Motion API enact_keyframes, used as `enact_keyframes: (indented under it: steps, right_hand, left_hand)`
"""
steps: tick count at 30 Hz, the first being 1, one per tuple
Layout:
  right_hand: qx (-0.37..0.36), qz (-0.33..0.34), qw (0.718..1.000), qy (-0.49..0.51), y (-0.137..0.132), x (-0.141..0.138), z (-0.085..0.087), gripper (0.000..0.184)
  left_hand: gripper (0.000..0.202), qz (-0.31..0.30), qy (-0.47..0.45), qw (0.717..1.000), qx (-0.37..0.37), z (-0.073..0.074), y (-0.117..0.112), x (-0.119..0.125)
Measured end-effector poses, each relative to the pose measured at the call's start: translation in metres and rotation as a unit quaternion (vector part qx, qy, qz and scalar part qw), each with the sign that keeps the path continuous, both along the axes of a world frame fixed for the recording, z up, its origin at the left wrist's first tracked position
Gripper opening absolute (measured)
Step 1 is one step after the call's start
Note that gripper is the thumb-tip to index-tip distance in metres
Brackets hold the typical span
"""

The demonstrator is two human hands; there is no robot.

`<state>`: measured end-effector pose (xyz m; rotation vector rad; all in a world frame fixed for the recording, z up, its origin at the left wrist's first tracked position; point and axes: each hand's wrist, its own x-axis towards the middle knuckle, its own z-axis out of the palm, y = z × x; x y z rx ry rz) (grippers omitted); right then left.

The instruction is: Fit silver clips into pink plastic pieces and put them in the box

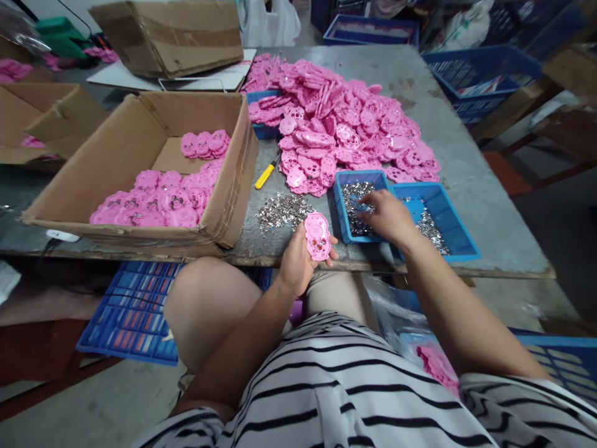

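Observation:
A pink plastic casing (318, 233) with small metal bits near its lower end rests in my left hand (297, 258), the fingers wrapped around its back and edge. My right hand (388, 214) reaches into the left blue tray (339, 211), its fingers bent down over a heap of small metal parts (353, 191); whether it pinches any is too small to see. Beside it stands a second blue tray (459, 227) with more metal pieces (431, 230). On the table left of the trays lies a loose heap of shiny metal parts (282, 211).
A large pile of pink casings (345, 115) covers the table's middle. To the left, an open cardboard box (228, 193) holds stacked pink casings (180, 199). A yellow-handled screwdriver (265, 176) lies between box and pile. Blue crates (480, 68) stand beyond the table's right side.

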<state>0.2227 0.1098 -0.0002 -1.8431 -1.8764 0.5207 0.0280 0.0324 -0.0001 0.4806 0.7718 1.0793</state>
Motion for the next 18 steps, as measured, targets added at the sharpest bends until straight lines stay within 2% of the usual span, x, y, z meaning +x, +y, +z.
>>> enact_keyframes:
  steps: [4, 8, 12, 18]
  right_hand:
    - [-0.062, 0.026, 0.99, -0.122, 0.01, -0.001, -0.008, 0.018]
    - [-0.128, 0.026, 0.961, -0.244, 0.004, -0.009, 0.002, 0.009]
    - [-0.151, 0.022, 0.954, -0.259, 0.001, -0.009, 0.013, 0.018]
    - [-0.114, 0.002, 0.971, -0.212, 0.005, -0.002, 0.011, 0.015]
  left_hand:
    - [0.038, 0.005, 0.006, 1.0, 0.002, -0.005, 0.001, 0.0]
    - [0.038, 0.007, 0.003, 1.0, -0.001, -0.007, 0.003, -0.002]
    - [0.037, 0.014, 0.005, 1.0, -0.014, -0.006, 0.003, -0.003]
    - [0.036, 0.026, 0.023, 0.999, -0.022, -0.006, 0.005, -0.003]
